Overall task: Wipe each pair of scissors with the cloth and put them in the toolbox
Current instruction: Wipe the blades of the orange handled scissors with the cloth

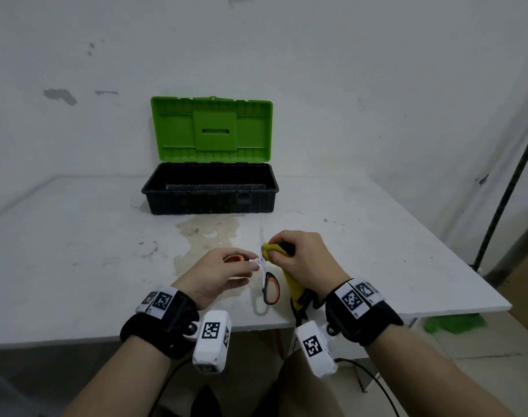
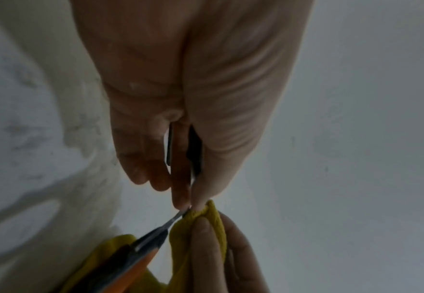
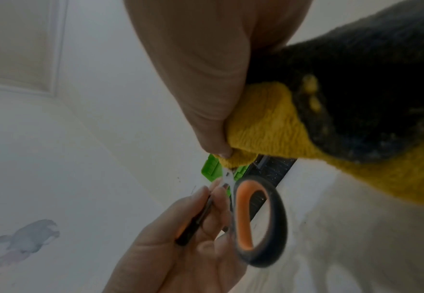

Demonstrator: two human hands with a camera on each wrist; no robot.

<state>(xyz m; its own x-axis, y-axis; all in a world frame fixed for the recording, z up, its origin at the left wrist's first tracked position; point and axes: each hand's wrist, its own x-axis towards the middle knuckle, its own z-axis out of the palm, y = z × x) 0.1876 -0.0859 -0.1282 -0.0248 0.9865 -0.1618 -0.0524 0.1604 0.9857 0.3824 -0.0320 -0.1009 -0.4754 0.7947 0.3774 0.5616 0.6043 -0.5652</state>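
Observation:
A pair of scissors (image 1: 270,291) with orange-and-black handles is held spread open just above the white table (image 1: 76,266). My left hand (image 1: 252,264) pinches it near the pivot, one handle loop inside the palm, the other loop (image 3: 263,222) hanging free. My right hand (image 1: 276,252) grips a yellow-and-black cloth (image 1: 270,250) and presses it around the blade by the pivot; the blade is hidden in the cloth. The left wrist view shows the left hand (image 2: 190,200), the cloth (image 2: 205,218) and the scissors (image 2: 150,243). The toolbox (image 1: 210,203), black with a raised green lid, stands open behind.
A brownish stain (image 1: 208,233) spreads on the table between the toolbox and my hands. The cloth's tail hangs to the near table edge (image 1: 256,329). A dark pole (image 1: 509,182) leans at the right, with a green object (image 1: 452,323) on the floor beyond the table.

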